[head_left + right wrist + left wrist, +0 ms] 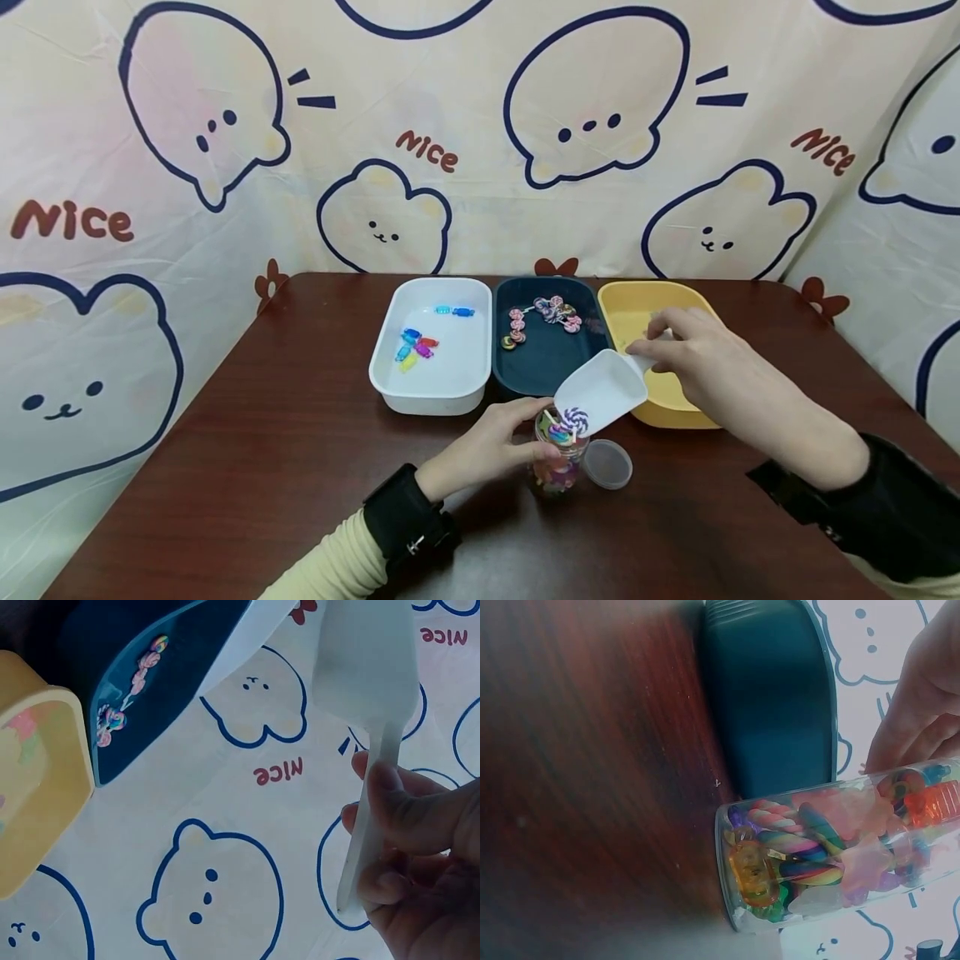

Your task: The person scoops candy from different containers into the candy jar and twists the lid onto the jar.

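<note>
My left hand (487, 443) grips a clear jar (557, 475) near its top as it stands on the table. Candy-like pieces (802, 847), some of them rainbow twists, show through its wall in the left wrist view. With my right hand (697, 358) I hold a white scoop (602, 390) by its handle (365, 832), tilted down so its lip meets the jar's mouth. A purple-and-white swirl lollipop (575, 421) lies at that lip, over the opening. Right beside the jar, a translucent round lid (608, 464) rests flat.
Three trays stand side by side behind the jar. The white tray (431, 402) holds several wrapped candies (416, 344), the dark teal tray (525, 375) several small lollipops (555, 310). My right hand partly covers the yellow tray (678, 412). A patterned cloth (480, 217) hangs behind the table.
</note>
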Available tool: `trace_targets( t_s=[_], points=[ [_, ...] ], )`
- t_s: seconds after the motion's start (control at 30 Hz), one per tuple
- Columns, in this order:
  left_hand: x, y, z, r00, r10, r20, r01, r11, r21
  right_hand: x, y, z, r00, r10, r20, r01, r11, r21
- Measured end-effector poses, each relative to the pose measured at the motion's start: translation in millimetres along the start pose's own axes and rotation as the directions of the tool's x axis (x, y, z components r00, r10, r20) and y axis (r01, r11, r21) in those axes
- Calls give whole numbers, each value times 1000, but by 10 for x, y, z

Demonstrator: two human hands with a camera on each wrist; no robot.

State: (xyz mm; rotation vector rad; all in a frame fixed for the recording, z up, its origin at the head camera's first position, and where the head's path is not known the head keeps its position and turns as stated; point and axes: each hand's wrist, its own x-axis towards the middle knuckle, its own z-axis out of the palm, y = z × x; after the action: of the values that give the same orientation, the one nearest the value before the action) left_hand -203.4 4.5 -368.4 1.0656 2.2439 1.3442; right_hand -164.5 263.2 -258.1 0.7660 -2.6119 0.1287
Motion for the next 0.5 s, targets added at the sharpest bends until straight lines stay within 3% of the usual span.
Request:
trace_targets(
  t_s=[0.17,0.4,0.5],
  points=[
    [1,3,1,1000,17,-3,-17,1000,-5,15,9,11,1000,-1,-28,1,1000,11],
    [2,3,-1,999,32,2,-32,999,-10,23,25,-31,1000,29,6,-28,999,-37],
    [0,-9,-2,999,49,2,-49,999,-8,13,15,-60,999,31,-37,-34,997,-64]
  ],
)
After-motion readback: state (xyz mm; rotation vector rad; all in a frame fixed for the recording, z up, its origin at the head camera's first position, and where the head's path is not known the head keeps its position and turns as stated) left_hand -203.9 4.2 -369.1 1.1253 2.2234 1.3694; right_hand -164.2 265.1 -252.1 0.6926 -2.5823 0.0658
